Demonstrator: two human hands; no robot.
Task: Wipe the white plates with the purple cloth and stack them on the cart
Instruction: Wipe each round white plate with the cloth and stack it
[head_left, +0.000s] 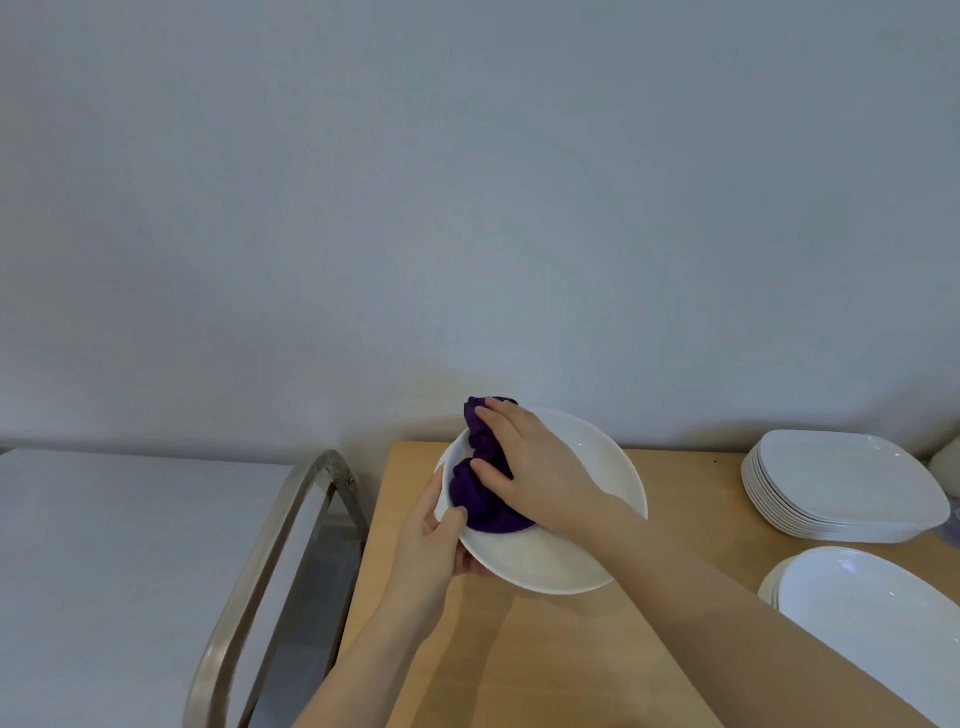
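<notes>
table (545, 649): light wood top, set against the pale wall | far right on it: stack of white squarish plates (841, 486), many high | near right on it: white oval plates (878, 618), a few stacked, running off the picture's edge | left, just beside the table: steel cart (270, 566), rounded handle bar

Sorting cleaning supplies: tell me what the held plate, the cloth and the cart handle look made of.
Plate: glazed ceramic or opal glass, going by its glossy white highlights. Purple cloth: soft, probably microfibre; matte, bunched folds. Cart handle: brushed metal, likely stainless steel; dull grey sheen.
</notes>
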